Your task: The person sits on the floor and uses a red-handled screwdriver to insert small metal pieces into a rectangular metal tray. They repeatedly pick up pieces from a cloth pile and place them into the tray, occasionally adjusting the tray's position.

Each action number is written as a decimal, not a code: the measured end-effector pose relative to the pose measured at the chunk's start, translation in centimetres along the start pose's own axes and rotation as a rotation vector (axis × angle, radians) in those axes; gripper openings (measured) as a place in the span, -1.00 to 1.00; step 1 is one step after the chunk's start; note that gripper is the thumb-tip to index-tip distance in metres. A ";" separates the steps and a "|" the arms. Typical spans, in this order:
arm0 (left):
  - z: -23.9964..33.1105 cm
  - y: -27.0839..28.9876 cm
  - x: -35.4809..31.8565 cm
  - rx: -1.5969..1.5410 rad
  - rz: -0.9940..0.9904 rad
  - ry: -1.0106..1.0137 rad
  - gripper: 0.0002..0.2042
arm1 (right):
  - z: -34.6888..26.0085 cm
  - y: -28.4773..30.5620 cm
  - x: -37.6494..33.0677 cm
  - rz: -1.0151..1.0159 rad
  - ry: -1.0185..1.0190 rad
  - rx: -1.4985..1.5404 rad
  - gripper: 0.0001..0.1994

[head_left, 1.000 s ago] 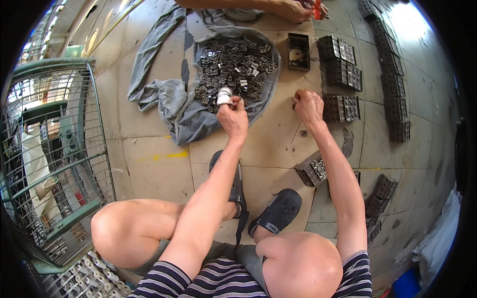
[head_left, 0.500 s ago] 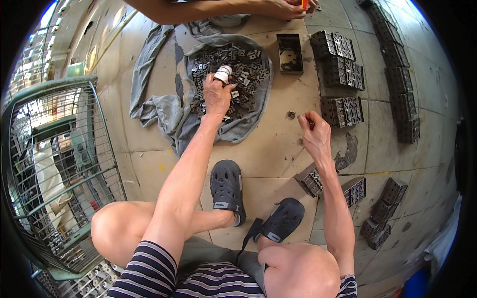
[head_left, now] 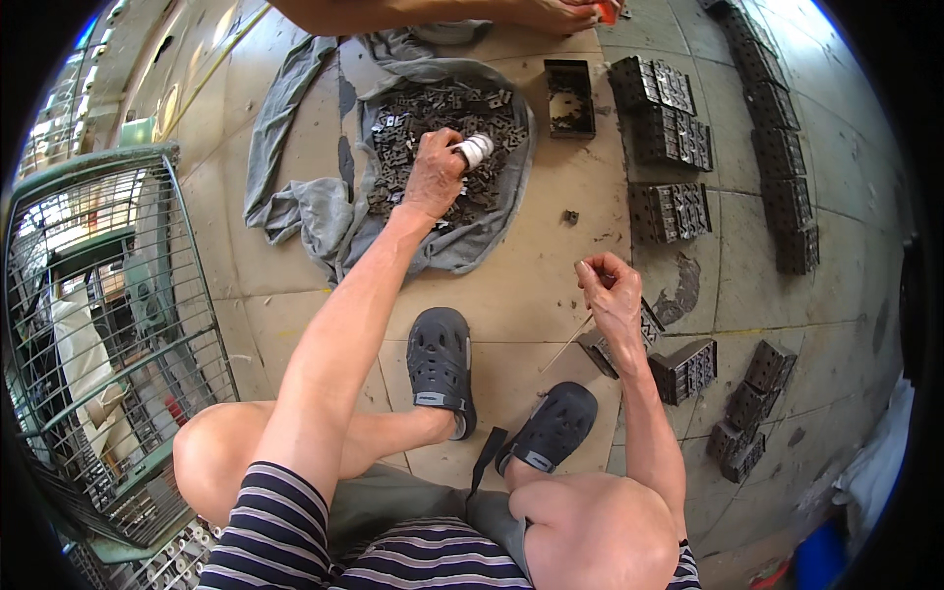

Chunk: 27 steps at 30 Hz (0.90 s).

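My left hand (head_left: pixel 438 172), with white tape around one finger (head_left: pixel 475 150), is over a heap of small dark metal pieces (head_left: pixel 398 147). Its fingers curl down at the heap, and whatever they grip is hidden. Grey cloth (head_left: pixel 492 241) lies under and around the pieces. Lower and to the right, my right hand (head_left: pixel 612 295) is closed in a pinch above the floor. A thin pale stick (head_left: pixel 565 344) slants down from it toward my shoes. One small dark piece (head_left: pixel 571 217) lies alone on the floor between the cloth and the metal blocks.
A dark open box (head_left: pixel 570 98) stands right of the cloth. Dark metal blocks (head_left: pixel 674 211) sit in groups on the right, with a long row (head_left: pixel 787 167) farther right. A green wire cage (head_left: pixel 118 344) is at left. Another person's arm (head_left: pixel 413 15) crosses the top.
My left hand has turned, its taped finger now pointing right over the heap. My right hand has come down and slightly left, the stick moving with it. The other person's arm has shifted upward.
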<state>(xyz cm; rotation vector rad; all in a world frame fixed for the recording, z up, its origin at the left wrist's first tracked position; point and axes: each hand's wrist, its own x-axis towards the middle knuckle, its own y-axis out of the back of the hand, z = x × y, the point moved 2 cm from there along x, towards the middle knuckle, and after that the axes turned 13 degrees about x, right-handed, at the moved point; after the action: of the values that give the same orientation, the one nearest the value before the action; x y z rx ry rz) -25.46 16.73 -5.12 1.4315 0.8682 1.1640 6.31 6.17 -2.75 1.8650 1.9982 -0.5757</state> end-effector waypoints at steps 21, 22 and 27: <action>22.3 3.1 -10.0 -1.598 -0.304 1.110 -0.52 | 3.8 1.4 -9.2 0.291 0.063 0.328 -0.85; 23.0 3.4 -10.5 -1.609 -0.327 1.079 -0.53 | 4.1 2.0 -9.7 0.315 0.041 0.344 -0.84; 24.4 4.1 -11.2 -1.627 -0.553 0.888 -0.47 | 4.8 3.9 -11.5 0.279 -0.119 0.528 -0.76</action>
<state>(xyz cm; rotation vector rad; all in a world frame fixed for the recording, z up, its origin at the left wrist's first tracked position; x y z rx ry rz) -5.31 -1.29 -2.80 -0.6540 0.4652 1.4090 10.99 -5.97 -1.24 2.2869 1.5676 -1.1826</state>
